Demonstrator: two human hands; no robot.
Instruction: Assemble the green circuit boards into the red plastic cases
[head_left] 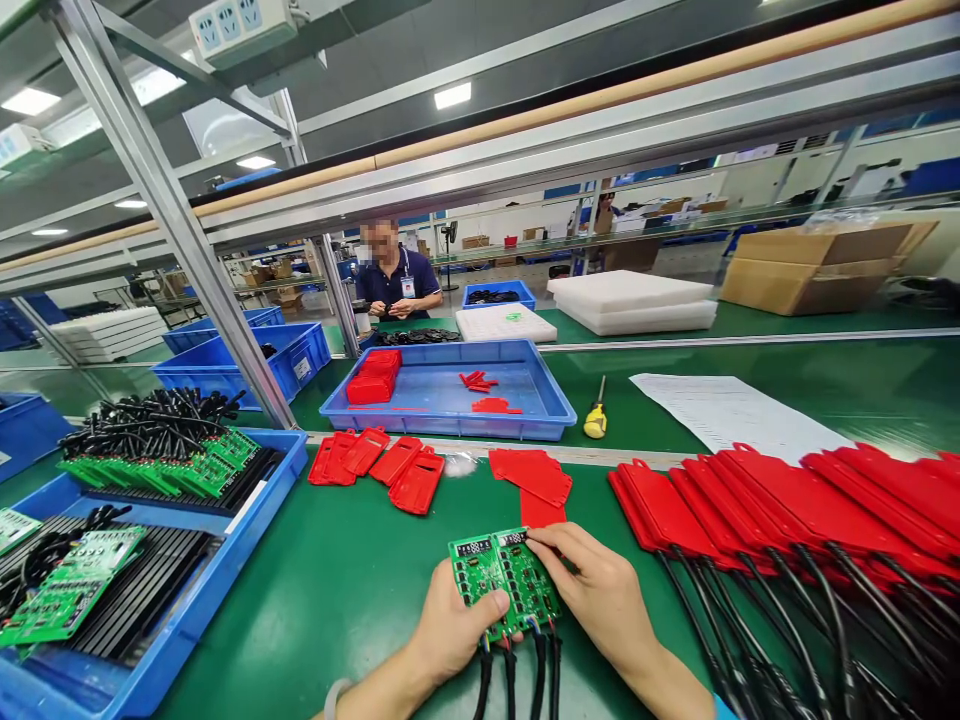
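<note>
A green circuit board (517, 590) with black cables along its lower edge is held over the green bench. My left hand (461, 615) grips its left side, the thumb lying across the front. At the upper right corner of the board, the fingertips of my right hand (592, 580) pinch the edge by a small display. Just beyond the board lie flat red plastic plates (536, 480). To their left rest several red covers (418, 480) with slots. On the right, rows of red cases (787, 500) with black cables are stacked.
A blue tray (442, 425) with red parts stands ahead; a yellow screwdriver (596, 420) and paper sheets (735, 410) lie right of it. A blue bin (262, 500) at left holds cabled boards (217, 465). A metal post (180, 220) rises there. A person (397, 280) sits opposite.
</note>
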